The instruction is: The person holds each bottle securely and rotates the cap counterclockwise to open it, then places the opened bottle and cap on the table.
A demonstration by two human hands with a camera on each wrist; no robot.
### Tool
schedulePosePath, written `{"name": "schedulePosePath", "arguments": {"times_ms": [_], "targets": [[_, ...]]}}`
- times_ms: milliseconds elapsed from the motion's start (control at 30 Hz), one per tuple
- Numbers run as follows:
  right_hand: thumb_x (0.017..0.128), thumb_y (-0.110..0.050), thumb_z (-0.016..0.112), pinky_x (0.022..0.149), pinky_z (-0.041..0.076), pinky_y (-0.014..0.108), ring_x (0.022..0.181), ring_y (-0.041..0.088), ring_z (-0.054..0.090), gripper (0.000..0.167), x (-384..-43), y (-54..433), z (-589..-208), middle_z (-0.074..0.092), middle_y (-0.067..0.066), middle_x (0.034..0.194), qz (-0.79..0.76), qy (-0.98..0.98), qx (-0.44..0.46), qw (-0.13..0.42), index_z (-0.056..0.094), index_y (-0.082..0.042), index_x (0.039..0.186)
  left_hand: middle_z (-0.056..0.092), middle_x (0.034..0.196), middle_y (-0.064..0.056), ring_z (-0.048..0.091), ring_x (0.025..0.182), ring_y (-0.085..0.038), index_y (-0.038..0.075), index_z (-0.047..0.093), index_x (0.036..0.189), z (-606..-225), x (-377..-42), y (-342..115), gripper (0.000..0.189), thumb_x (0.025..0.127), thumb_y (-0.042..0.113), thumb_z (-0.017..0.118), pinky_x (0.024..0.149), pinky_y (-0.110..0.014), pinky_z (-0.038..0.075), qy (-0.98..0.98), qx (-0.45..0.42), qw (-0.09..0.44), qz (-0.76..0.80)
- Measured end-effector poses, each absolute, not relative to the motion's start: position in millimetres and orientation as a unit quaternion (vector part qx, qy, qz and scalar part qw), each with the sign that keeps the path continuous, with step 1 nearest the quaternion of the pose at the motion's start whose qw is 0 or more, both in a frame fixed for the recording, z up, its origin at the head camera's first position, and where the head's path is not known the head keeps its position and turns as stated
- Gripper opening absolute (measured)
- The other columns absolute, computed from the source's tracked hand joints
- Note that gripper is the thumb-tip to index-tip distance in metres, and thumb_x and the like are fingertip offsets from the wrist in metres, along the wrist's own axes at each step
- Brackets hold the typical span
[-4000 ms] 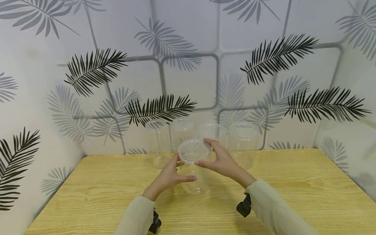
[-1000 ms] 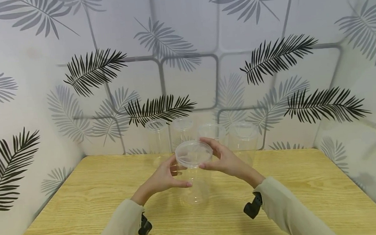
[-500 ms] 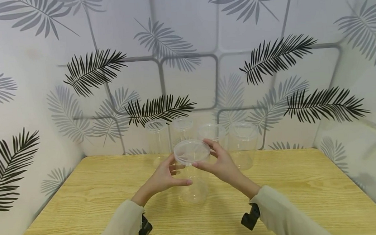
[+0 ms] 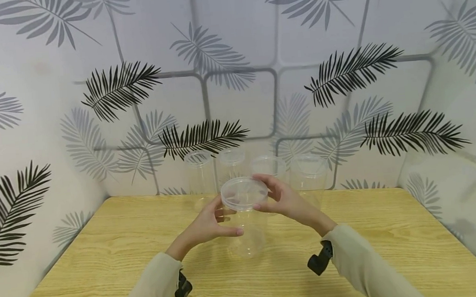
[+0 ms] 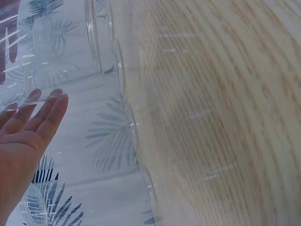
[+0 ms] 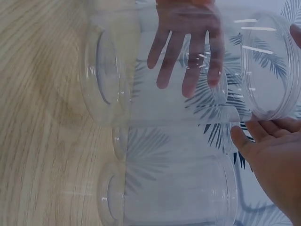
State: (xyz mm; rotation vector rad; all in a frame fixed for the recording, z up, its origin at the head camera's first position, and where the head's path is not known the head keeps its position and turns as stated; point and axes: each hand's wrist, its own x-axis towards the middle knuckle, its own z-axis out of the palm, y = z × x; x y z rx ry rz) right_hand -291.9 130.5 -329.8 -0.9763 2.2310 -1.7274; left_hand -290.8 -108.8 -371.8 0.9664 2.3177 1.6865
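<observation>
A clear plastic jar (image 4: 247,241) stands roughly upright before me in the head view, with a clear round lid (image 4: 244,191) on top. My left hand (image 4: 203,225) holds the jar's side, thumb in front and fingers behind. Through the clear wall in the right wrist view, the left hand's fingers (image 6: 190,61) show spread along the jar. My right hand (image 4: 290,204) grips the lid's rim from the right, thumb at the near edge. In the right wrist view the right hand (image 6: 277,160) lies by the lid end. Whether the jar's base touches the table cannot be told.
Several more clear lidded jars stand in a row at the back, among them a far-left jar (image 4: 200,180) and a far-right jar (image 4: 308,180). The wooden table (image 4: 106,265) meets a leaf-patterned wall (image 4: 239,103) behind them.
Over four seconds the jar has come slightly nearer to me. In the last half second my right hand has turned at the lid and shifted a little right; the left hand keeps its hold.
</observation>
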Motion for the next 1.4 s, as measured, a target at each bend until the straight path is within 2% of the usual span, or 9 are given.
{"name": "schedulePosePath", "arguments": {"times_ms": [133,367,533,767,1000,1200,1400], "targets": [[0.081,-0.021,0.07,0.087,0.051,0.037,0.125,0.032,0.041,0.076,-297,135,-328,0.035,0.007,0.14,-0.578,0.731,-0.346,0.109,0.025,-0.012,0.143,0.039,0.138,-0.015,0.047,0.119,-0.042,0.012,0.025,0.143,-359,-281,-107,0.09,0.071,0.013,0.079,0.098,-0.048,0.042,0.763,0.322,0.065,0.557],[0.082,-0.02,0.069,0.088,0.05,0.043,0.127,0.034,0.038,0.077,-296,135,-327,0.032,0.006,0.142,-0.58,0.729,-0.346,0.111,0.024,-0.015,0.144,0.039,0.139,-0.015,0.048,0.119,-0.038,0.012,0.026,0.143,-357,-280,-106,0.09,0.07,0.012,0.079,0.099,-0.053,0.039,0.762,0.323,0.062,0.557],[0.079,-0.022,0.072,0.092,0.047,0.043,0.13,0.036,0.034,0.082,-289,132,-330,0.031,0.007,0.144,-0.578,0.745,-0.326,0.07,0.022,-0.012,0.144,0.038,0.14,-0.013,0.048,0.12,-0.036,0.014,0.026,0.142,-356,-279,-107,0.09,0.07,0.012,0.079,0.099,-0.054,0.038,0.764,0.32,0.06,0.556],[0.076,-0.02,0.074,0.106,0.032,0.05,0.132,0.033,0.031,0.083,-279,121,-334,0.032,0.01,0.145,-0.572,0.774,-0.272,-0.007,0.025,-0.009,0.142,0.037,0.141,-0.012,0.048,0.12,-0.036,0.015,0.025,0.143,-355,-278,-108,0.09,0.07,0.011,0.079,0.1,-0.053,0.038,0.768,0.317,0.056,0.553],[0.076,-0.023,0.075,0.105,0.034,0.049,0.13,0.033,0.036,0.082,-275,115,-334,0.038,0.012,0.141,-0.56,0.791,-0.246,-0.032,0.027,-0.006,0.141,0.036,0.142,-0.012,0.047,0.121,-0.036,0.016,0.024,0.143,-366,-288,-110,0.091,0.071,0.011,0.078,0.1,-0.054,0.038,0.767,0.318,0.054,0.554],[0.078,-0.021,0.072,0.105,0.035,0.047,0.13,0.031,0.036,0.078,-283,122,-334,0.038,0.011,0.14,-0.573,0.767,-0.288,0.009,0.027,-0.008,0.141,0.037,0.142,-0.006,0.048,0.121,-0.033,0.025,0.024,0.143,-377,-296,-112,0.091,0.071,0.013,0.078,0.1,-0.052,0.039,0.767,0.323,0.051,0.551],[0.082,-0.018,0.069,0.091,0.048,0.037,0.123,0.032,0.043,0.076,-296,132,-331,0.035,0.014,0.14,-0.602,0.712,-0.345,0.109,0.024,-0.009,0.143,0.039,0.14,-0.007,0.05,0.118,-0.033,0.024,0.027,0.142,-379,-297,-113,0.09,0.07,0.016,0.08,0.098,-0.053,0.04,0.763,0.337,0.047,0.55]]}}
